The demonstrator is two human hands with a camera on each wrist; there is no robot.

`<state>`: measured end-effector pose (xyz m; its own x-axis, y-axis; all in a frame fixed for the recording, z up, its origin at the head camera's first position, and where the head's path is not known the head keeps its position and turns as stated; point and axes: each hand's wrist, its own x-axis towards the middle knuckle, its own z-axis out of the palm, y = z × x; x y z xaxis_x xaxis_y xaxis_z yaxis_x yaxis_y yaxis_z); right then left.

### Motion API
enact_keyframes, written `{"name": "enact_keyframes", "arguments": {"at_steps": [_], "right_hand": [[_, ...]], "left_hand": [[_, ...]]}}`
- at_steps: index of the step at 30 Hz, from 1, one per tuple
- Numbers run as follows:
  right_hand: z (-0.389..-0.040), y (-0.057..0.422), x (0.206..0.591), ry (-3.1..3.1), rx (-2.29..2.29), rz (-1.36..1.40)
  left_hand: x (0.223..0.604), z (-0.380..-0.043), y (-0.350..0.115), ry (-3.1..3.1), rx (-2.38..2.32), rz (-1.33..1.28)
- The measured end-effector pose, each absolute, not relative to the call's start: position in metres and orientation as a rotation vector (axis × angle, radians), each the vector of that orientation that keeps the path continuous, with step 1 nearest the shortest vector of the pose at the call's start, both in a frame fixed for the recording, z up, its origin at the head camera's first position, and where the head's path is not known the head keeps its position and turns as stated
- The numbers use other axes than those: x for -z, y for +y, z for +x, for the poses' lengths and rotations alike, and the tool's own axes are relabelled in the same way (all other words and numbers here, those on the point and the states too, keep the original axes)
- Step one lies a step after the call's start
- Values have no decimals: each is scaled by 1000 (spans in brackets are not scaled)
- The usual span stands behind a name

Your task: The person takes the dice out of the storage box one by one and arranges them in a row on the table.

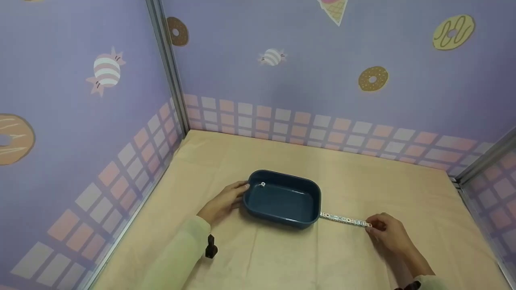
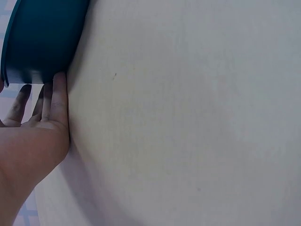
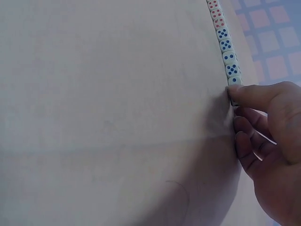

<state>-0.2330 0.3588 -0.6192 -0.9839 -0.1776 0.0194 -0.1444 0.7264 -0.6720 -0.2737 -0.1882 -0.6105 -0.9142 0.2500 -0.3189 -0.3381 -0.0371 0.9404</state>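
Note:
A dark blue rectangular dish [image 1: 282,219] stands upright on the table. One small white die [image 1: 263,184] lies inside it, near its far left corner. My left hand [image 1: 225,201] touches the dish's left end; in the left wrist view its fingers [image 2: 59,101] are straight against the wall. From the dish's right side a row of white dice [image 1: 344,220] runs to the right, with red and blue pips showing in the right wrist view. At the row's right end my right hand [image 1: 389,231] pinches the end die [image 3: 233,92] between thumb and fingers, partly hiding it.
A pale yellow cloth [image 1: 282,257] with faint creases covers the table. Purple walls [image 1: 314,80] with printed sweets and tiles stand at the back and both sides, joined by metal posts [image 1: 171,68]. A dark device [image 1: 211,247] is on the left wrist.

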Motion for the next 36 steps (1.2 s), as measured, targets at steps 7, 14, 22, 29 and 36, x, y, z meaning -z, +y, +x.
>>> {"name": "enact_keyframes", "arguments": {"at_steps": [7,14,22,29,36], "right_hand": [[-237,361,621,2861,1073,-260],[-240,365,621,2820,1067,-252],[-245,361,603,2739,1030,-336],[-254,323,568,2883,928,-539],[-272,228,555,3001,1271,-772]], "left_hand": [[612,-275,-188,1836,-2016,-100],[613,-274,-189,1854,-1996,-88],[611,-274,-190,1860,-1991,-86],[608,-275,-188,1859,-1986,-104],[607,-275,-189,1874,-1965,-122]]}}
